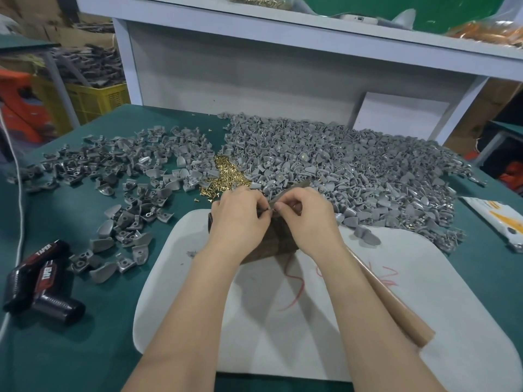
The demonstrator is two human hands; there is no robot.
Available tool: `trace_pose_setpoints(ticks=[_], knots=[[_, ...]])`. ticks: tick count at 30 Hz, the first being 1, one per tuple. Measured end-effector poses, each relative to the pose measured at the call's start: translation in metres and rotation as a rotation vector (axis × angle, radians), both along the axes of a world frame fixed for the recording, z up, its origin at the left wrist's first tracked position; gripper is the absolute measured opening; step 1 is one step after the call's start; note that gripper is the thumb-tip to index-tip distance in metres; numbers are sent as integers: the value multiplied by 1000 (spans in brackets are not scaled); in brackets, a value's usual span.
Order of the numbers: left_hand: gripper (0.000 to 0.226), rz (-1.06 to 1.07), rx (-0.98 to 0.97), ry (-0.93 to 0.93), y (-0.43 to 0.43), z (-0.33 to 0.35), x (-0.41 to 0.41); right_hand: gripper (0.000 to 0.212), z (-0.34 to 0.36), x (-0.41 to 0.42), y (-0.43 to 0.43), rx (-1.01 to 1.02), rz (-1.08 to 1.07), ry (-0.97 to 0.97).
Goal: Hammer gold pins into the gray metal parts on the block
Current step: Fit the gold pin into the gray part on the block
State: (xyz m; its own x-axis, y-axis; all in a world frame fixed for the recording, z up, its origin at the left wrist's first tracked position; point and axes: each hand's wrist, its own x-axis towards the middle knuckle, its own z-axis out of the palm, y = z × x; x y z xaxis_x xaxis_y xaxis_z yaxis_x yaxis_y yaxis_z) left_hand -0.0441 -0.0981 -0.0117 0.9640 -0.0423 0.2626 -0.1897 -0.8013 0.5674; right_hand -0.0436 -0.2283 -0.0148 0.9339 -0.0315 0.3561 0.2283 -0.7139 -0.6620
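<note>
My left hand (pixel 240 216) and my right hand (pixel 304 213) meet fingertip to fingertip over a dark block (pixel 273 241) on the white pad (pixel 283 321). Together they pinch a small gray metal part (pixel 268 211), mostly hidden by the fingers. A long brown wooden handle (pixel 402 312) runs under my right palm and forearm, its far end (pixel 300 184) sticking out beyond the knuckles. I cannot tell whether the palm grips it. A heap of gold pins (pixel 226 176) lies just behind my left hand.
Loose gray parts (pixel 119 171) are scattered at the left, and a big pile of gray parts (pixel 353 171) fills the right of the green table. Black tools (pixel 42 281) lie at the front left. A white packet (pixel 498 219) sits at the right edge. Red thread (pixel 297 287) crosses the pad.
</note>
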Motion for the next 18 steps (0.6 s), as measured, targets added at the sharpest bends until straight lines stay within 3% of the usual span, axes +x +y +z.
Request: trace_pose_setpoints(ticks=[5,10,18], knots=[[6,11,-14,-4,-1,0,0,6,2,1,-3,223,-64,-3],[11,11,-49,-15,0,1,-1,15,5,-1,-3,251,-26,53],[9,-105,-255,-102,-2,9,-5,28,12,-6,1,302,102,-15]])
